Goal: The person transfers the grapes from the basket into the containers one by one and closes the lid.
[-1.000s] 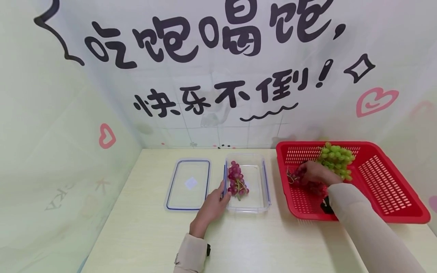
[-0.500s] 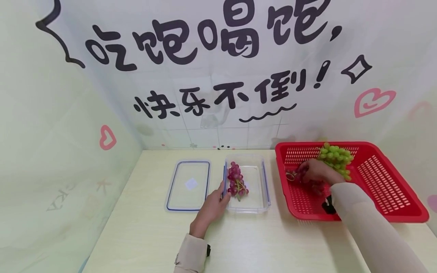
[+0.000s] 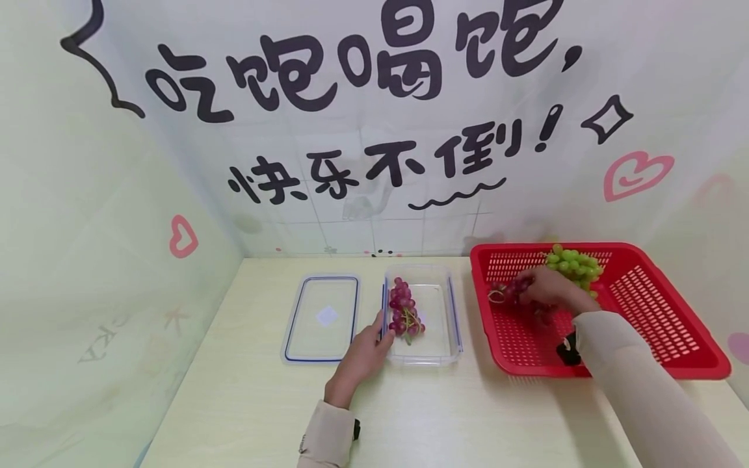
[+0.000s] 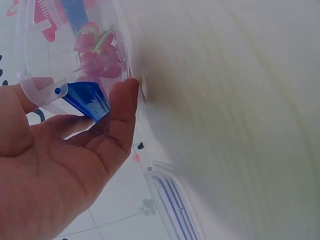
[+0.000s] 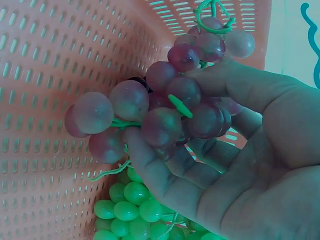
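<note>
One red grape bunch [image 5: 165, 112] is clamped in the right hand [image 3: 550, 289] inside one red basket [image 3: 655, 312], one green bunch [image 3: 575, 265] being partly blocked by that hand. One clear container [image 3: 437, 318], holding another red bunch [image 3: 404, 305], is gripped by the left hand [image 3: 364, 354], one lid [image 3: 316, 328] lying just beside.

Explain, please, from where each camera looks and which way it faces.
Head: worn on the head, facing forward and down over the table; the left hand, right hand and sleeves show.
Left wrist: worn on that wrist, facing past the left hand to the clear container it grips; only that hand shows.
Right wrist: worn on that wrist, facing the purple grapes the right hand holds in the red basket; only that hand shows.
Shared: head and right wrist views both show the green grapes.
</note>
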